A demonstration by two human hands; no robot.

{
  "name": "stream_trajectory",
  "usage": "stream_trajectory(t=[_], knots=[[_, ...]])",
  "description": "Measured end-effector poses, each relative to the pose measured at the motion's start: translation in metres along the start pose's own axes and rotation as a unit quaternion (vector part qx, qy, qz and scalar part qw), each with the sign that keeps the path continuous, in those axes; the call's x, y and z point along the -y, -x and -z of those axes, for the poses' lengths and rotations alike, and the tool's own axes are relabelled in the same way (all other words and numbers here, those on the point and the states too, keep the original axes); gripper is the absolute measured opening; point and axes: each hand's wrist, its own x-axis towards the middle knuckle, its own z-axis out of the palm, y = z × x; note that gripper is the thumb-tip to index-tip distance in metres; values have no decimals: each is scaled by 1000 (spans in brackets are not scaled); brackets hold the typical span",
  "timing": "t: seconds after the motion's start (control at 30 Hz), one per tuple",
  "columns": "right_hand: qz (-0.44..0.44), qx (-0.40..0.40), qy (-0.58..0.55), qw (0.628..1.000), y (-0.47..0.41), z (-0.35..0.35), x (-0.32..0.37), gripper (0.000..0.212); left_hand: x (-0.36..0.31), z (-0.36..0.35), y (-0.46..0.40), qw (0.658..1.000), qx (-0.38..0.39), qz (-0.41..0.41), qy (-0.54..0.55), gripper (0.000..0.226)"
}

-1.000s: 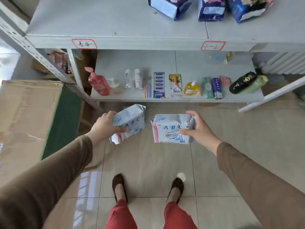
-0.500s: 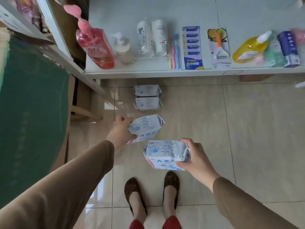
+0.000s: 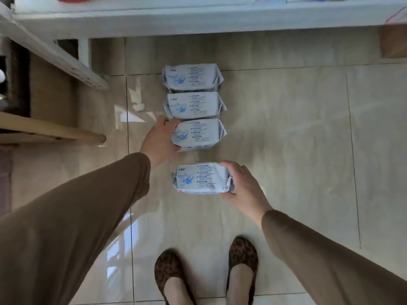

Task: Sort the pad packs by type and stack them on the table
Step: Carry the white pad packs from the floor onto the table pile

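Two white-and-blue pad packs lie in a row on the tiled floor, the far pack [image 3: 192, 77] and a second pack [image 3: 195, 105] just in front of it. My left hand [image 3: 160, 138] grips the left end of a third pack [image 3: 199, 133], which sits right against the second one. My right hand [image 3: 243, 187] holds a fourth pack [image 3: 201, 178] by its right end, a short gap nearer to me than the third; whether it touches the floor I cannot tell.
A white shelf edge [image 3: 198, 17] runs across the top, with a slanted white rack leg [image 3: 72, 62] at the left. A wooden bar [image 3: 55, 130] juts in from the left. A scrap of paper [image 3: 138, 106] lies on the floor. My feet [image 3: 204, 276] stand below the packs.
I have bent down closer to the floor. My left hand brought its pack down against the two lying packs, and my right hand lowered its pack in line behind it.
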Motion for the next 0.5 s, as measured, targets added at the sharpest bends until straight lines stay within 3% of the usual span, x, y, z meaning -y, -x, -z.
stream_trajectory(t=[0.3, 0.5], knots=[[43, -18, 72, 996, -44, -25, -5, 71, 22, -4, 18, 998, -37, 24, 49, 84], [-12, -73, 133, 988, -62, -29, 7, 75, 37, -9, 60, 997, -44, 51, 49, 75]])
